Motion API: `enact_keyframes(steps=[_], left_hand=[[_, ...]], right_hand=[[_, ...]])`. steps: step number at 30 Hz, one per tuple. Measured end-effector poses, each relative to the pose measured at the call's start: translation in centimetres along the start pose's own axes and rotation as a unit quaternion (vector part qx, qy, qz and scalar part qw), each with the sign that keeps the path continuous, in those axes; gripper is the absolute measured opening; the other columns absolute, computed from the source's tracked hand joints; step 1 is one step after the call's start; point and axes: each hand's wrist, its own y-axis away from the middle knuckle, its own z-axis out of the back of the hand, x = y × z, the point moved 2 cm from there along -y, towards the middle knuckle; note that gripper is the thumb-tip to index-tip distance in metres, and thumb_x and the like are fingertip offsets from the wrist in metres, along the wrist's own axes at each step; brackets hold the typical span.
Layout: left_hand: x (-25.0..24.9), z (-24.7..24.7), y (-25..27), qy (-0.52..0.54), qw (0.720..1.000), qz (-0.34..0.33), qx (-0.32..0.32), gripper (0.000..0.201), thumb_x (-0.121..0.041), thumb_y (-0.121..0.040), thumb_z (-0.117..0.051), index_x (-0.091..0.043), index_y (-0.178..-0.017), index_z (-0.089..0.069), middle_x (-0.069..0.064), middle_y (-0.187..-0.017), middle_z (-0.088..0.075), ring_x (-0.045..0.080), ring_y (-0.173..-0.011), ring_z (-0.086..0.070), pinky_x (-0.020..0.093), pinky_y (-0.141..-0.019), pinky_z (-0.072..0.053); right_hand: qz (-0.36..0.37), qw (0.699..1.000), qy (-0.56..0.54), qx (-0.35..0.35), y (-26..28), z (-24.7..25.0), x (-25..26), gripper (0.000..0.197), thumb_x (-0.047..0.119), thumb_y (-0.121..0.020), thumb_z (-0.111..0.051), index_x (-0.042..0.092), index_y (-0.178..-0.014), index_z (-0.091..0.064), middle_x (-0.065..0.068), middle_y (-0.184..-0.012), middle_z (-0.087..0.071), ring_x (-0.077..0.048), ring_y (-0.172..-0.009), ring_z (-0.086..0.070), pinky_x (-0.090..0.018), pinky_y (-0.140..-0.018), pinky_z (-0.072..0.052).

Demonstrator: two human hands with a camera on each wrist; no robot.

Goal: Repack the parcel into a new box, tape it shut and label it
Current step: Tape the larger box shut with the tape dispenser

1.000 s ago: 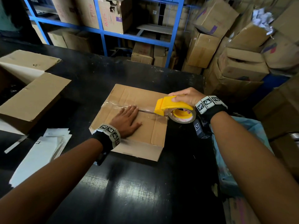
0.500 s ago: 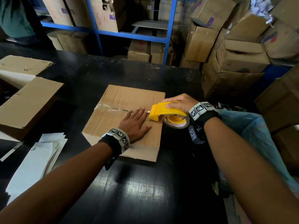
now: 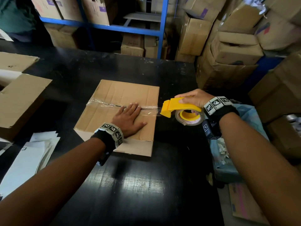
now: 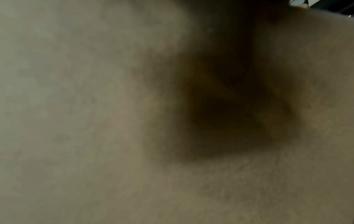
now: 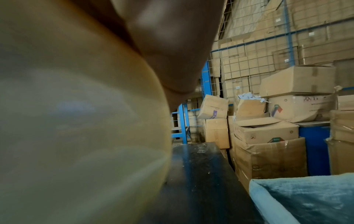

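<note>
The new box (image 3: pixel 120 111) sits mid-table on the black worktop (image 3: pixel 146 185), flaps shut, clear tape (image 3: pixel 104 104) running along its centre seam. My left hand (image 3: pixel 128 119) lies flat, fingers straight, pressing the strip down near the seam. Right of the box edge my right hand (image 3: pixel 193 98) wraps the yellow tape dispenser (image 3: pixel 180 106), the strip stretched taut off the box. To finish well, I should carry the tape down the side wall, then tilt the blade and tear cleanly.
</note>
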Motion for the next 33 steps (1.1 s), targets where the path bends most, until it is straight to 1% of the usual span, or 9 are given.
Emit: enact_keyframes(steps=[5,10,12,14,16,19,27,31,33], left_hand=[[-0.1,0.1,0.1,-0.002,1.0,0.005,-0.006,0.093,-0.074,-0.076,0.0,-0.021,-0.152,-0.005,-0.001,-0.161,-0.002,0.015,-0.147,-0.001,0.04,-0.12,-0.001],[-0.3,0.3,0.1,0.0,1.0,0.01,-0.002,0.091,-0.073,-0.078,-0.002,-0.021,-0.152,-0.005,-0.001,-0.161,-0.001,0.016,-0.147,0.0,0.043,-0.12,-0.001],[-1.0,0.8,0.0,0.005,1.0,0.024,0.002,0.087,-0.073,-0.082,-0.01,-0.019,-0.151,-0.008,0.001,-0.16,-0.003,0.018,-0.147,-0.002,0.046,-0.119,-0.002],[-2.0,1.3,-0.3,0.02,0.999,0.031,-0.018,0.083,-0.07,-0.087,-0.018,-0.016,-0.15,-0.014,0.003,-0.16,-0.008,0.022,-0.147,-0.007,0.05,-0.119,-0.004],[-3.3,1.4,-0.7,0.037,0.998,-0.008,-0.044,0.074,-0.062,-0.092,-0.021,-0.017,-0.149,-0.016,0.004,-0.159,-0.011,0.024,-0.146,-0.01,0.048,-0.119,-0.007],[-4.7,0.5,-1.3,0.021,0.996,-0.081,-0.02,0.061,-0.049,-0.098,-0.018,-0.022,-0.152,-0.006,0.001,-0.16,-0.002,0.022,-0.147,-0.001,0.047,-0.119,-0.002],[-4.8,-0.5,-1.6,0.016,0.997,-0.067,-0.042,0.064,-0.051,-0.093,-0.012,-0.024,-0.151,-0.008,-0.002,-0.16,-0.005,0.02,-0.147,-0.001,0.05,-0.118,-0.002],[-4.9,-0.7,-1.6,0.011,0.997,-0.062,-0.045,0.064,-0.054,-0.095,-0.013,-0.024,-0.151,-0.009,-0.002,-0.16,-0.005,0.021,-0.147,-0.002,0.051,-0.118,-0.002],[-4.9,-0.6,-1.5,0.01,0.997,-0.062,-0.045,0.064,-0.054,-0.094,-0.013,-0.024,-0.151,-0.009,-0.002,-0.16,-0.004,0.02,-0.147,-0.001,0.05,-0.118,-0.002]], right_hand=[[-0.019,1.0,0.008,-0.015,0.8,1.2,-1.2,0.031,0.03,-0.088,-0.065,0.035,-0.119,-0.065,-0.016,-0.083,-0.066,-0.014,-0.043,-0.058,-0.022,-0.039,-0.048],[-0.023,0.999,0.015,-0.021,0.3,-0.4,-1.4,0.029,0.028,-0.087,-0.067,0.032,-0.116,-0.069,-0.005,-0.063,-0.065,-0.014,-0.039,-0.056,-0.022,-0.039,-0.047],[-0.031,0.999,0.025,-0.023,-0.3,-1.0,-1.6,0.029,0.031,-0.087,-0.066,0.033,-0.116,-0.069,-0.005,-0.07,-0.067,-0.013,-0.039,-0.058,-0.021,-0.04,-0.047],[-0.037,0.999,0.023,-0.021,-0.8,-1.6,-1.9,0.029,0.033,-0.087,-0.065,0.034,-0.116,-0.069,-0.007,-0.074,-0.067,-0.015,-0.043,-0.059,-0.023,-0.042,-0.048],[-0.037,0.999,0.02,-0.017,-1.4,-1.9,-2.0,0.029,0.034,-0.087,-0.065,0.033,-0.116,-0.069,-0.01,-0.075,-0.068,-0.016,-0.046,-0.061,-0.024,-0.043,-0.05],[-0.037,0.999,0.004,-0.005,-2.2,-2.3,-2.2,0.027,0.033,-0.088,-0.065,0.031,-0.115,-0.068,-0.01,-0.066,-0.067,-0.015,-0.043,-0.06,-0.024,-0.043,-0.052],[-0.054,0.998,-0.032,0.009,-3.6,-3.3,-2.7,0.025,0.035,-0.091,-0.058,0.027,-0.112,-0.071,-0.011,-0.055,-0.054,-0.018,-0.04,-0.051,-0.022,-0.039,-0.045],[-0.091,0.996,-0.02,-0.001,-3.6,-3.5,-3.2,0.016,0.035,-0.091,-0.059,0.033,-0.099,-0.073,-0.005,-0.049,-0.055,-0.018,-0.039,-0.052,-0.024,-0.042,-0.046],[-0.088,0.995,0.036,0.008,-3.9,-4.5,-4.6,0.013,0.027,-0.087,-0.065,0.032,-0.096,-0.071,0.0,-0.059,-0.063,-0.018,-0.053,-0.063,-0.029,-0.053,-0.053]])
